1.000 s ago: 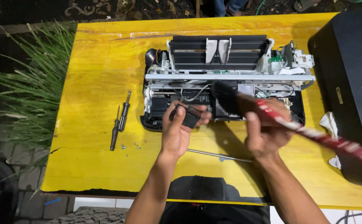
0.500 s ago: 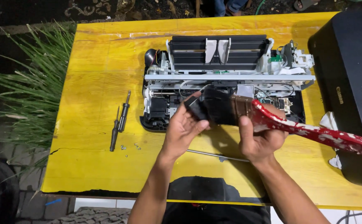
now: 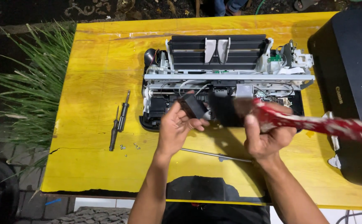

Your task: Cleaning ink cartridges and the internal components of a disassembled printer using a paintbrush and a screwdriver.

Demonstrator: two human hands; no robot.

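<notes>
The left hand (image 3: 176, 129) pinches a small black block-shaped part (image 3: 192, 105) between thumb and fingertips, holding it tilted just above the near edge of the opened printer chassis (image 3: 226, 79). The right hand (image 3: 267, 135) is closed in a fist around the red-and-white patterned handle of a paintbrush (image 3: 313, 122); the handle runs off to the right, blurred, while its broad dark bristles (image 3: 223, 108) sit just right of the block, touching or nearly touching it. The chassis is a shallow black plastic tray with its cover off, and in it lie a long pale metal rail running left to right, looped thin wires, white plastic brackets, a small green circuit board at the far right, and a ribbed black paper feed with two grey guides at the far side. It rests on a yellow-painted wooden worktop (image 3: 94, 62), glossy, scuffed, and cracked near its left near edge. Left of the chassis lie two black-handled screwdrivers (image 3: 119, 120) side by side, with a few tiny screws (image 3: 129, 146) just near of them. A thin metal rod (image 3: 214, 154) lies on the worktop between the two forearms. At the right stands a large black boxy casing (image 3: 347, 83), smooth and matte. Long green grass blades (image 3: 27, 91) lean in from the left.
</notes>
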